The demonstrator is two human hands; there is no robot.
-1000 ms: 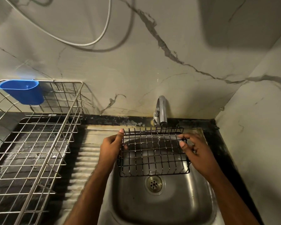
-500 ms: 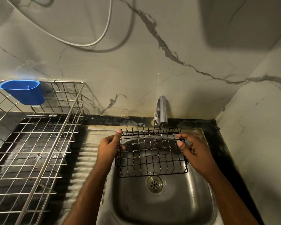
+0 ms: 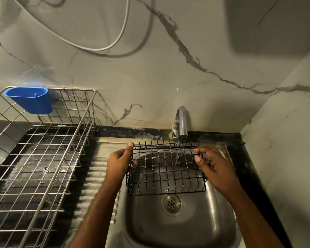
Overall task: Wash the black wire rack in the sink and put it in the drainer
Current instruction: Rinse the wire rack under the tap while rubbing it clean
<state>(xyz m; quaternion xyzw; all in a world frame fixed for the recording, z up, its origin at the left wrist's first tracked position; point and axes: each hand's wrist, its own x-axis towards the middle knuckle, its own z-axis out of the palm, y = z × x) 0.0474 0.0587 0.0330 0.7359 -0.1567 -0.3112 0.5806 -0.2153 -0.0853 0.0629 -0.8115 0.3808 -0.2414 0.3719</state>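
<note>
The black wire rack point(image 3: 166, 169) is held level over the steel sink point(image 3: 183, 226), just under the chrome tap point(image 3: 181, 120). A thin stream of water falls from the tap through the rack's right half. My left hand point(image 3: 119, 162) grips the rack's left side, thumb on its top edge. On the rack's right side my right hand point(image 3: 216, 168) holds it with fingers and thumb. The silver wire drainer point(image 3: 43, 158) stands to the left of the sink, with nothing in it.
A blue plastic cup point(image 3: 30, 99) hangs on the drainer's back rim. The ribbed draining board point(image 3: 97, 178) lies between drainer and sink. Marble walls close in behind and at the right. A white cable point(image 3: 122, 31) loops on the back wall. The sink drain point(image 3: 171, 204) is uncovered.
Both hands have shifted the rack slightly left and a little toward the tap. The grip is unchanged.
</note>
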